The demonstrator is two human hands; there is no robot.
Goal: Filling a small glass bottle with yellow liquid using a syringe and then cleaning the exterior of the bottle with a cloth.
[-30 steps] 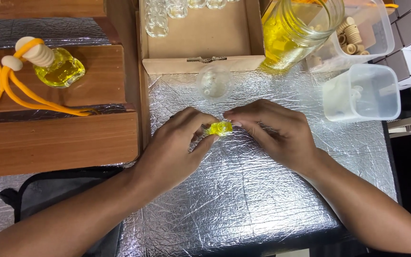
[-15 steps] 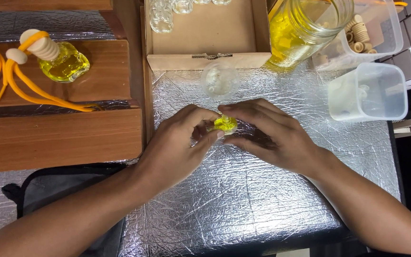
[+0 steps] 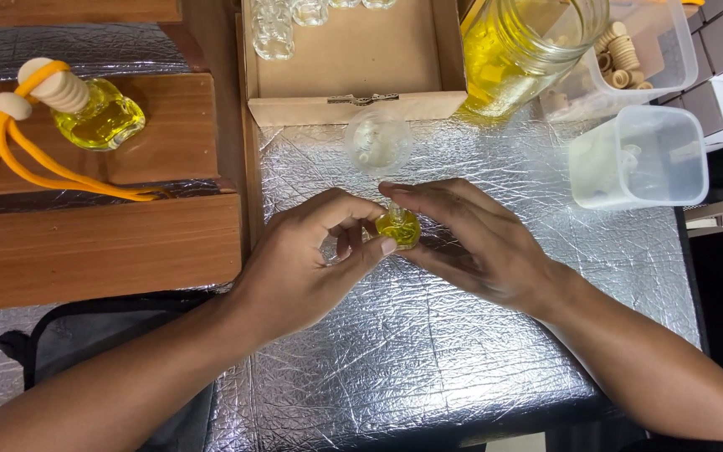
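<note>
Over the last second both hands have closed in tighter on the small yellow bottle (image 3: pixel 397 227) at the middle of the frame. A second ago it lay lightly between the fingertips and showed as a bright yellow spot; now the left hand (image 3: pixel 315 259) curls its thumb under it and the right hand (image 3: pixel 470 243) reaches its fingers over the top, so less of the bottle shows. The bottle has shifted slightly toward the lower right of the frame, perhaps only because the camera moved. The grip itself looks firmer, though the fingers hide the contact.
</note>
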